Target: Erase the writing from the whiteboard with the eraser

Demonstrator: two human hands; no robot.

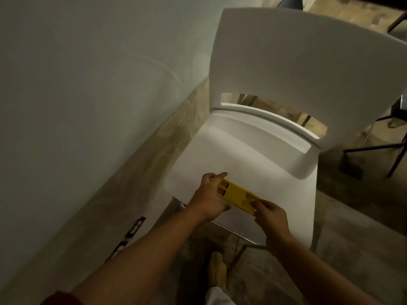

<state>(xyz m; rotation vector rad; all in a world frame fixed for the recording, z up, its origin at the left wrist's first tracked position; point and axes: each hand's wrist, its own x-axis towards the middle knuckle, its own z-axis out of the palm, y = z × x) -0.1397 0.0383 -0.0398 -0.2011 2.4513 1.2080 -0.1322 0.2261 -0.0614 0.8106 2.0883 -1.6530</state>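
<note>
A yellow plastic eraser (236,194), long and flat with moulded recesses, is held over the front of a white chair seat (242,155). My left hand (209,197) grips its left end, fingers curled around it. My right hand (272,216) pinches its right end. A large pale surface (77,95) fills the left side of the view; it looks like a whiteboard or wall, and no writing shows on it.
The white chair's backrest (308,62) rises at the upper right. Black chair or table legs (396,150) stand at the right edge. Small black-framed fittings (135,226) sit low on the pale surface. My foot (217,269) is on the mottled floor.
</note>
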